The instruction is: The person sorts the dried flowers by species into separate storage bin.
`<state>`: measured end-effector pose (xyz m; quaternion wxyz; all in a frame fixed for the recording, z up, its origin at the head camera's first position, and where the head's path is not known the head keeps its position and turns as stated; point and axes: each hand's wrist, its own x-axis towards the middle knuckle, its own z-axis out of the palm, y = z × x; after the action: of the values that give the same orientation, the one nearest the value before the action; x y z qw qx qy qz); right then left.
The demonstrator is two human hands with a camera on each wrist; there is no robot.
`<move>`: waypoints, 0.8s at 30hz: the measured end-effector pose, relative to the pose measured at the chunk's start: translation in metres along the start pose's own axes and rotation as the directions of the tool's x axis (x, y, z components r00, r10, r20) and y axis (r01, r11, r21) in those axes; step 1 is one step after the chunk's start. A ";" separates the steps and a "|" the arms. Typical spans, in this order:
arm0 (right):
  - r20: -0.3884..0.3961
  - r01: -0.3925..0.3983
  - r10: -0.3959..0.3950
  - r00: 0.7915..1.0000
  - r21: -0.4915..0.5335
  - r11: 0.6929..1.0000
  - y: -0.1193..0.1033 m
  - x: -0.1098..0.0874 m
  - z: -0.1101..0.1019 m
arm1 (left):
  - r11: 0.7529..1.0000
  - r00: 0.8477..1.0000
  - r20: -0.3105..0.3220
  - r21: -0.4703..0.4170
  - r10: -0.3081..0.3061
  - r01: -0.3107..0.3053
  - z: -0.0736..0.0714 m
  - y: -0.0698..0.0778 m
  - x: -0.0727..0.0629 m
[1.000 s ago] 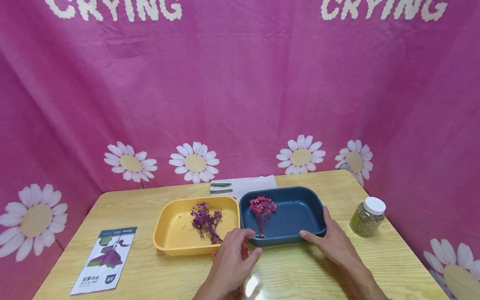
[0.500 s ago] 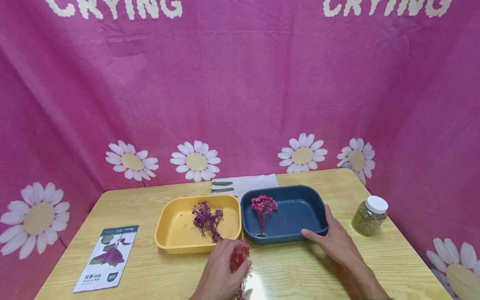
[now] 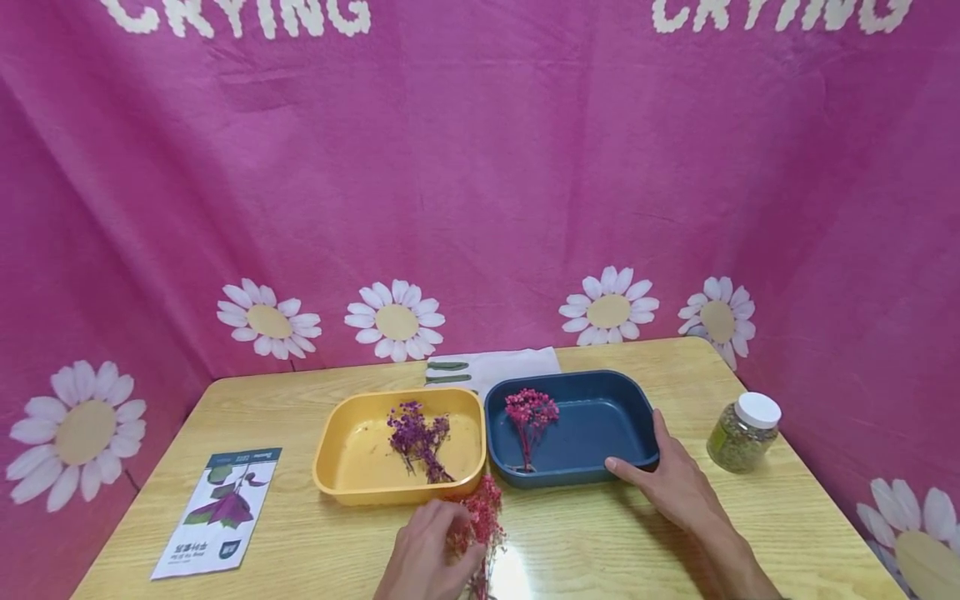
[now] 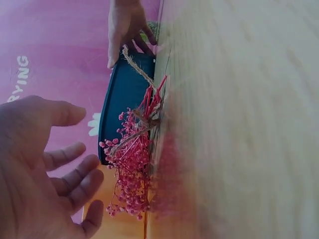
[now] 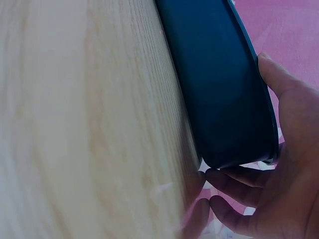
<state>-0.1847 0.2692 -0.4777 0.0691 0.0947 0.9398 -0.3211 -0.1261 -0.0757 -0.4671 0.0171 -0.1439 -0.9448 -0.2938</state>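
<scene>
My left hand (image 3: 429,548) is beside a bunch of dried pinkish-red flowers (image 3: 483,508) lying on the table before the trays. In the left wrist view, its loosely bent fingers (image 4: 79,186) are apart from the bunch, which has twine (image 4: 137,67) round its stems. At the right end of a dark blue tray (image 3: 607,417), my right hand (image 3: 678,487) grips the corner. Its thumb is on the near rim and the fingers curl round the end. A dried pink sprig (image 3: 531,408) lies inside the blue tray's left part.
A yellow tray (image 3: 345,450) with dried purple flowers (image 3: 416,433) adjoins the blue one on the left. A white-lidded jar (image 3: 742,433) stands to the right. A printed packet (image 3: 217,512) lies left; a white cloth (image 3: 517,364) with green strips lies behind.
My left hand has drawn back from the blue tray's near left corner toward me and to the left, moving off the red bunch. The right hand stays at the tray's end.
</scene>
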 end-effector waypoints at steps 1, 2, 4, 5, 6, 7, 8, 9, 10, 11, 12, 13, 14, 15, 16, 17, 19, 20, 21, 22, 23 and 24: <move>0.002 -0.003 0.003 1.000 0.001 1.000 0.000 0.000 0.000 | 1.000 1.000 0.011 0.010 -0.019 0.019 0.000 0.000 -0.001; 0.002 -0.002 0.002 1.000 0.001 1.000 0.001 0.000 0.000 | 0.999 0.999 0.023 0.022 -0.038 0.038 0.000 -0.001 -0.001; -0.002 0.001 -0.001 1.000 0.003 1.000 0.002 0.000 0.001 | 0.996 0.996 0.041 0.046 -0.077 0.075 0.000 -0.001 -0.002; -0.006 0.005 -0.005 1.000 0.002 1.000 0.002 0.000 0.001 | 0.994 0.995 0.049 0.062 -0.092 0.089 0.000 -0.001 -0.002; -0.008 0.008 -0.008 1.000 0.001 1.000 0.002 0.000 0.001 | 0.992 0.993 0.058 0.078 -0.105 0.100 0.000 -0.002 -0.002; -0.011 0.009 -0.009 1.000 0.002 1.000 0.002 0.000 0.001 | 0.989 0.991 0.067 0.094 -0.118 0.111 0.001 -0.002 -0.002; -0.014 0.011 -0.011 1.000 0.001 1.000 0.002 0.000 0.001 | 0.987 0.988 0.081 0.105 -0.130 0.122 0.001 -0.003 -0.002; -0.017 0.013 -0.013 1.000 -0.001 1.000 0.002 0.000 0.001 | 0.984 0.985 0.093 0.113 -0.146 0.135 0.002 -0.003 -0.002; -0.018 0.013 -0.013 1.000 -0.001 1.000 0.002 0.000 0.001 | 0.981 0.981 0.106 0.122 -0.161 0.148 0.002 -0.004 -0.001; -0.019 0.013 -0.013 1.000 -0.003 1.000 0.002 -0.001 0.000 | 0.979 0.978 0.117 0.130 -0.175 0.159 0.003 -0.005 -0.001; -0.018 0.011 -0.011 1.000 -0.003 1.000 0.002 -0.001 0.000 | 0.976 0.974 0.125 0.136 -0.188 0.171 0.004 -0.005 0.000; -0.016 0.009 -0.009 1.000 -0.004 1.000 0.002 -0.001 0.000 | 0.972 0.969 0.137 0.144 -0.205 0.185 0.005 -0.005 0.000; -0.015 0.007 -0.007 1.000 -0.004 1.000 0.002 -0.001 0.000 | 0.969 0.965 0.144 0.150 -0.220 0.198 0.005 -0.005 0.001; -0.015 0.006 -0.006 1.000 -0.004 1.000 0.002 -0.001 0.000 | 0.965 0.961 0.148 0.159 -0.234 0.211 0.006 -0.005 0.002; -0.013 0.004 -0.004 1.000 -0.004 1.000 0.002 -0.001 0.000 | 0.961 0.958 0.150 0.168 -0.245 0.220 0.007 -0.005 0.003; -0.013 0.003 -0.003 1.000 -0.005 1.000 0.002 -0.001 0.000 | 0.958 0.956 0.149 0.176 -0.252 0.225 0.008 -0.005 0.003; -0.012 0.001 -0.001 1.000 -0.004 1.000 0.002 -0.001 0.000 | 0.953 0.950 0.152 0.178 -0.271 0.244 0.010 -0.005 0.005; -0.011 0.000 0.000 1.000 -0.004 1.000 0.002 -0.001 0.000 | 0.953 0.951 0.147 0.176 -0.274 0.247 0.011 -0.005 0.005; -0.012 0.000 0.000 1.000 -0.004 1.000 0.002 -0.001 0.000 | 0.952 0.951 0.142 0.172 -0.277 0.251 0.011 -0.006 0.005; -0.010 -0.002 0.002 1.000 -0.003 1.000 0.002 -0.001 0.000 | 0.952 0.949 0.143 0.164 -0.281 0.258 0.011 -0.006 0.005; -0.008 -0.003 0.003 1.000 -0.002 1.000 0.002 -0.001 0.000 | 0.952 0.948 0.144 0.155 -0.285 0.262 0.012 -0.007 0.005; -0.009 -0.002 0.002 1.000 -0.001 1.000 0.002 -0.001 0.000 | 0.952 0.946 0.149 0.146 -0.289 0.268 0.012 -0.007 0.005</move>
<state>-0.1829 0.2706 -0.4783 0.0653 0.0971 0.9402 -0.3200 -0.1327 -0.0735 -0.4801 -0.0957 -0.0318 -0.9701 -0.2209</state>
